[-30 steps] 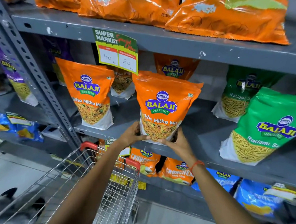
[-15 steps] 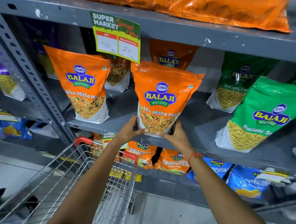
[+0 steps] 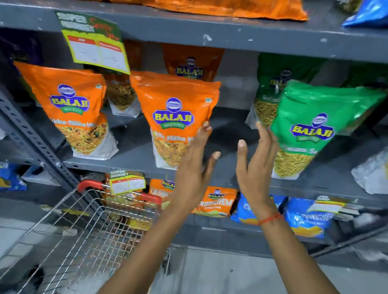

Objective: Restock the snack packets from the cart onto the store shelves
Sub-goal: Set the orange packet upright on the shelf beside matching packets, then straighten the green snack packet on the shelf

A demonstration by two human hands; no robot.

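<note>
My left hand (image 3: 195, 167) is raised flat with its fingers (image 3: 204, 133) spread and straight, holding nothing; the fingertips lie against the right edge of the orange Balaji Khatta Mitha Mix packet (image 3: 173, 120). That packet stands upright on the middle grey shelf (image 3: 229, 179), near its front lip, just right of a matching orange packet (image 3: 76, 111). My right hand (image 3: 255, 169) is likewise open and empty, palm turned toward the left hand, fingers extended, with a red thread (image 3: 270, 218) around the wrist. Its fingertips sit just beside the left edge of the green Balaji Ratlami Sev packet (image 3: 313, 132), which leans on the same shelf, right of the orange packet; I cannot tell whether they touch. Below and left of the orange packet is the wire cart (image 3: 86, 231) with red corner guards. A price tag (image 3: 94, 43) hangs from the shelf edge above.
</note>
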